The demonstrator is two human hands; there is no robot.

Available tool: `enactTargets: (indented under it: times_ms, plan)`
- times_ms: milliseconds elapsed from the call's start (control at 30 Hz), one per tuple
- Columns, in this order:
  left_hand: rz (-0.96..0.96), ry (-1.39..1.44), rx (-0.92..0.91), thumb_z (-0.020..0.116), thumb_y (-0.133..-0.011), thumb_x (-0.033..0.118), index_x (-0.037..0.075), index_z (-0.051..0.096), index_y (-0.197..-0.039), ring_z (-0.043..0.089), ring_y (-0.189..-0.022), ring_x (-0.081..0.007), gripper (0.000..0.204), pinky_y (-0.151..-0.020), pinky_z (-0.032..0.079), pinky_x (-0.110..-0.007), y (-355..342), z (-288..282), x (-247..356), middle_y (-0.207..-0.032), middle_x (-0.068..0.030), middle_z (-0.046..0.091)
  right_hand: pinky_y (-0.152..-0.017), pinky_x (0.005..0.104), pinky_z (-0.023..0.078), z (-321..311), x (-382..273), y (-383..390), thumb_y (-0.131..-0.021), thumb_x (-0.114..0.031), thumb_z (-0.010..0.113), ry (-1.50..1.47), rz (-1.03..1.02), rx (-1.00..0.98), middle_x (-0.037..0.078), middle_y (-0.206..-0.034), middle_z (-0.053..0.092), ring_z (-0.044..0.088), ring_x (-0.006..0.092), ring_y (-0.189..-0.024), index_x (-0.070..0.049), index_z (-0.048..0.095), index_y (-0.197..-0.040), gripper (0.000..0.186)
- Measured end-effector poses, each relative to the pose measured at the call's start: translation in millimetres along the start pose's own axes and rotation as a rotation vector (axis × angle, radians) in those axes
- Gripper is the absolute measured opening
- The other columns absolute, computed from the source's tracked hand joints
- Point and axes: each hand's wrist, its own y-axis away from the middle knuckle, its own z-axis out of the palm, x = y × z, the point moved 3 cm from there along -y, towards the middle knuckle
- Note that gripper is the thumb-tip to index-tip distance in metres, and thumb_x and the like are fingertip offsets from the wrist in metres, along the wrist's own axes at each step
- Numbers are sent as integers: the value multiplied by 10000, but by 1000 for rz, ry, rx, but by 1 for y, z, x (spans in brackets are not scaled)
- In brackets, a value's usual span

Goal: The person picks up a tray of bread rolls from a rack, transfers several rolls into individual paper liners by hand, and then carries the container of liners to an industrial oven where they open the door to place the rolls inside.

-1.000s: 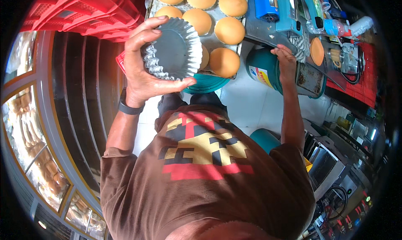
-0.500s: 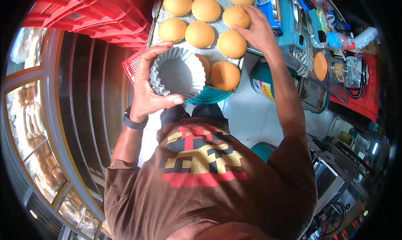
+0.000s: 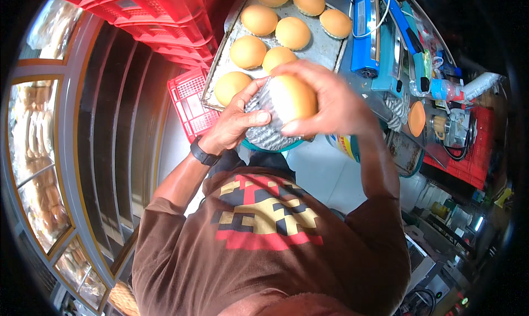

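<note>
The right hand (image 3: 325, 98) has its grip closed over the top of a golden bun (image 3: 292, 98), fingers curled around its far and near sides. The bun sits in a pleated foil cup (image 3: 264, 130), which the left hand (image 3: 234, 123) grips from the left, thumb pressed on the cup's rim. Just beyond both grips lies a metal tray (image 3: 325, 49) carrying more buns (image 3: 248, 51). A red crate (image 3: 190, 98) stands left of the left grip.
</note>
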Motion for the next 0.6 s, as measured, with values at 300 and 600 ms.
enactTargets:
  times_ms: [300, 600]
  plan:
    - [-61, 24, -109, 889, -689, 237, 29, 491, -1362, 569, -1153, -152, 809, -1008, 459, -302, -10, 12, 17, -1225, -62, 597, -975, 410, 475, 9, -7, 10, -612, -242, 879, 170, -23, 54, 166, -1194, 601, 596, 343, -1132, -51, 598, -1266, 738]
    - [-19, 101, 37, 867, -728, 259, 47, 494, -1329, 553, -1192, -186, 739, -1028, 441, -320, -27, -1, 8, -1313, -88, 561, -919, 336, 492, -25, 52, 11, -650, -163, 844, -129, 2, 510, 137, -1091, 599, 617, 266, -1018, -40, 606, -1071, 499]
